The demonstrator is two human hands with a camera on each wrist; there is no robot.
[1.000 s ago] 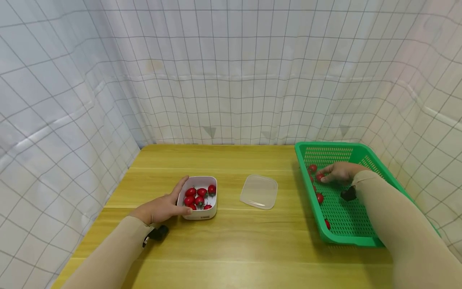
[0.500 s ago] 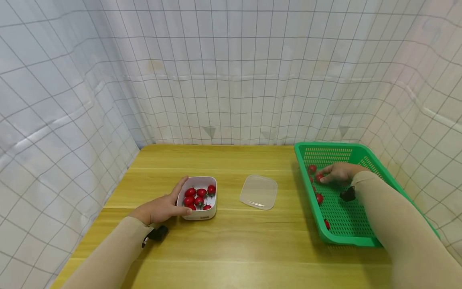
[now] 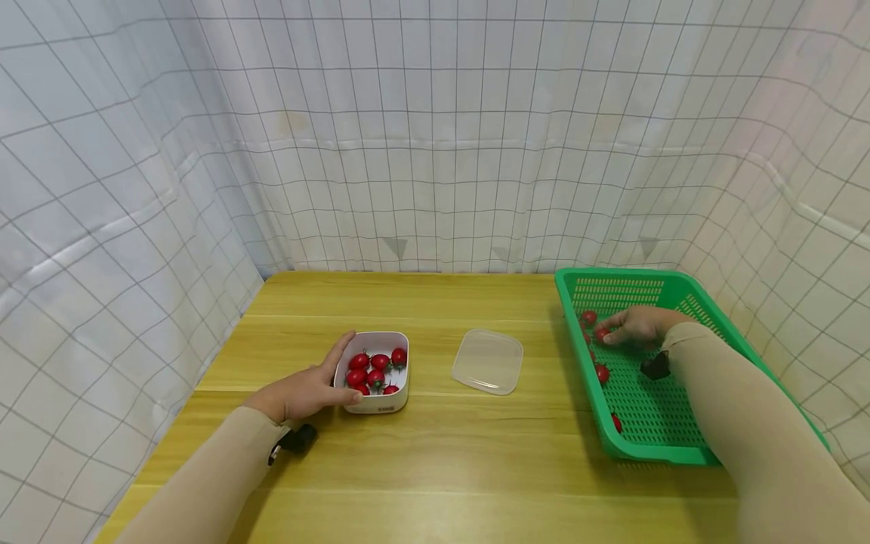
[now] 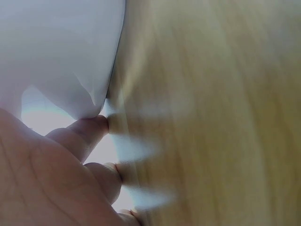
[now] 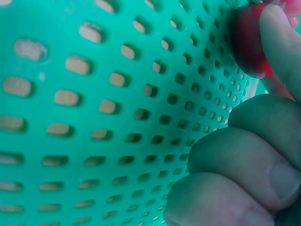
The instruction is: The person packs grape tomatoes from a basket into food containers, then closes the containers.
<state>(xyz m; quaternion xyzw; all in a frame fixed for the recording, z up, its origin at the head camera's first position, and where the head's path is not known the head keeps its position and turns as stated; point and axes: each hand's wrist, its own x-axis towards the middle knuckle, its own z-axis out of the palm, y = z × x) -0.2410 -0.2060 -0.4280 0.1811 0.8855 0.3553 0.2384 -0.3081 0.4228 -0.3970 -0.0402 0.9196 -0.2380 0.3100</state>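
My left hand (image 3: 306, 391) holds a square white container (image 3: 375, 406) at the left of the table, its thumb at the near side and its fingers along the left side. Several red cherry tomatoes (image 3: 375, 377) with green stems lie in it. In the left wrist view, fingertips (image 4: 96, 125) reach down to the tabletop beside the container's white wall (image 4: 61, 42). Over at the right, my right hand (image 3: 637, 325) is inside a green basket (image 3: 607, 434), pinching a cherry tomato (image 5: 249, 42) between thumb and fingers. Its other fingers are curled near the slotted basket floor.
More cherry tomatoes (image 3: 602, 372) lie along the basket's left wall. A translucent square lid (image 3: 488, 361) rests flat on the wooden table (image 3: 435, 468) between container and basket. White grid-patterned curtains (image 3: 448, 166) enclose the back and both sides.
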